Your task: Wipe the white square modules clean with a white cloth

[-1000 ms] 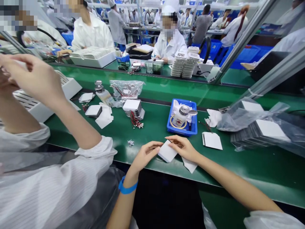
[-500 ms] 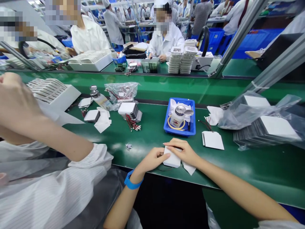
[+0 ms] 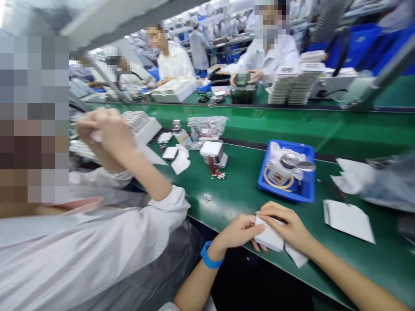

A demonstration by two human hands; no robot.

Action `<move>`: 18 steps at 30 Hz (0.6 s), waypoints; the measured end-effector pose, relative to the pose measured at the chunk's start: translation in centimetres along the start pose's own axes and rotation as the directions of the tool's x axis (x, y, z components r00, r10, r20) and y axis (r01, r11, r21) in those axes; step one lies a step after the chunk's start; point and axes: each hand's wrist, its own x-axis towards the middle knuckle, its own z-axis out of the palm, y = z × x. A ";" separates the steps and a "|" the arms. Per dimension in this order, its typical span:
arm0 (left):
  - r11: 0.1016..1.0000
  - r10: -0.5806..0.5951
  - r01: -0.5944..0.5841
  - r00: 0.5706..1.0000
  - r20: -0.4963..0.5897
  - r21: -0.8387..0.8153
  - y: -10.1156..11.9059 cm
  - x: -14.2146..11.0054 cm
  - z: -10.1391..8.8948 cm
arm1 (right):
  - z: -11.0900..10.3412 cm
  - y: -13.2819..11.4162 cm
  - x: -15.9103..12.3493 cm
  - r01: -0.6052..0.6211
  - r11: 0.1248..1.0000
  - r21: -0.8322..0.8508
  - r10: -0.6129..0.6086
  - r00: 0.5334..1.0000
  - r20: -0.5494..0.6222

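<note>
My left hand [image 3: 240, 232], with a blue band at the wrist, and my right hand [image 3: 290, 225] both grip a small white square panel [image 3: 267, 236] at the near edge of the green bench [image 3: 246, 190]. A white cloth [image 3: 296, 255] lies under my right hand. My right fingers lie across the panel's top. My left fingers pinch its left edge.
A blue tray [image 3: 287, 172] with a metal-capped bottle stands just beyond my hands. A stack of white panels [image 3: 348, 218] lies right of them. A co-worker's arm [image 3: 129, 160] reaches in at left. Red-wired panels [image 3: 214, 153], a plastic bag [image 3: 207, 127] and white trays sit further back.
The view has swung to the left and blurred. Both hands stay on the white panel at the bench edge, my right fingers now further over its top. The co-worker's hands moved inward.
</note>
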 end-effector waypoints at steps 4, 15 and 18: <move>0.995 -0.002 0.006 0.999 0.040 -0.103 -0.4 0.3 -0.3 | -0.4 0.8 0.2 0.022 0.998 -0.051 -0.020 0.999 0.026; 0.941 0.213 -0.179 0.973 -0.089 0.288 -0.5 -0.2 -0.5 | -0.2 3.4 -1.9 0.369 0.775 -0.513 -0.428 0.904 0.003; 0.923 0.222 -0.185 0.972 -0.075 0.338 -0.7 -0.2 -0.6 | -0.5 4.3 -2.8 0.467 0.707 -0.531 -0.488 0.866 0.111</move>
